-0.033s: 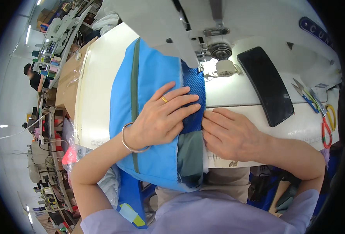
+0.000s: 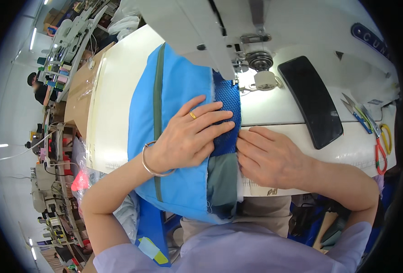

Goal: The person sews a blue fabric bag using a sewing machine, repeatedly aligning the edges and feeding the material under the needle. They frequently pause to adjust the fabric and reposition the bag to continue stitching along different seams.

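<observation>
A light blue fabric piece [image 2: 178, 86] with a dark green stripe [image 2: 158, 95] lies on the sewing machine's table. Along its right side run a dark blue mesh strip [image 2: 228, 98] and a grey-green fabric panel [image 2: 222, 182]. My left hand [image 2: 190, 134] rests flat across the blue fabric and mesh, fingers stretched out; it wears a ring and a bracelet. At the right edge of the mesh, my right hand [image 2: 274, 157] has its fingers curled and pinched on the fabric edge; the fingertips are partly hidden. The mesh's far end lies under the sewing machine's needle area [image 2: 234, 82].
A black phone [image 2: 310, 102] lies right of the machine head [image 2: 274, 27]. Beyond it are snips [image 2: 358, 113] and scissors with red and yellow handles [image 2: 381, 148]. Cardboard [image 2: 81, 93] adjoins the table's left side. Farther left, a person [image 2: 37, 88] is near other machines.
</observation>
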The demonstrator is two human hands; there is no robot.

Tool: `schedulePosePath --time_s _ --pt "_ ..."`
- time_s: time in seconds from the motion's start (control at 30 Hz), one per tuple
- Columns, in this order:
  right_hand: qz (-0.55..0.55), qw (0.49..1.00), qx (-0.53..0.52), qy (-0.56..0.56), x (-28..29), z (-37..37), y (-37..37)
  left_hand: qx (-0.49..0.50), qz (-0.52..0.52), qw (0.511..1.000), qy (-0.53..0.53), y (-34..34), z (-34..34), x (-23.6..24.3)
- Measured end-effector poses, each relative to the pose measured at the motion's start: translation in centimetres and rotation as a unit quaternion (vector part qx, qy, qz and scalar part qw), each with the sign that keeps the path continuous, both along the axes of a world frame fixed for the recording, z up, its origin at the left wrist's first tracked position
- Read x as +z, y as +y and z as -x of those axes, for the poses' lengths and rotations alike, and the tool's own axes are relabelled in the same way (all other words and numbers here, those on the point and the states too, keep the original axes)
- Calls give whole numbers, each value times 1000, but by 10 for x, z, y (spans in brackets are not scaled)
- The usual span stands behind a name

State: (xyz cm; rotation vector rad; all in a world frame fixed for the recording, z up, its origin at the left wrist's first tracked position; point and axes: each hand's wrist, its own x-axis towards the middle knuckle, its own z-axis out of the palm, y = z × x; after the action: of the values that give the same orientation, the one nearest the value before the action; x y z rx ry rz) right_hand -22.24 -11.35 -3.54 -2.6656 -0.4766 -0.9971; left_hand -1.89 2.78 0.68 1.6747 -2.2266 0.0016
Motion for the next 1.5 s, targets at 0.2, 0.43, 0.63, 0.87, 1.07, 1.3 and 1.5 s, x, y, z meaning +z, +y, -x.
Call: schedulePosePath --time_s 0.2,0.43,0.63,0.87,1.07,1.3,1.5 --pt "5 999 22 46 12 -1 -4 -26 32 998 42 0 -11 -7" --pt "10 997 32 67 20 -7 -13 -31 74 995 64 -8 -18 -17" --pt "-7 997 7 75 21 -16 -24 -34 91 993 64 -27 -34 -24" --pt "-1 995 4 97 26 -18 -27 -74 87 990 80 -46 -57 -25" --pt "-15 993 -8 120 25 -19 -29 -88 86 988 90 -54 -67 -26" --pt "-24 995 -1 97 17 -16 -29 -91 35 990 99 -56 -73 -17" --pt "-24 991 82 106 15 -9 -22 -17 -6 996 92 -50 -32 15"
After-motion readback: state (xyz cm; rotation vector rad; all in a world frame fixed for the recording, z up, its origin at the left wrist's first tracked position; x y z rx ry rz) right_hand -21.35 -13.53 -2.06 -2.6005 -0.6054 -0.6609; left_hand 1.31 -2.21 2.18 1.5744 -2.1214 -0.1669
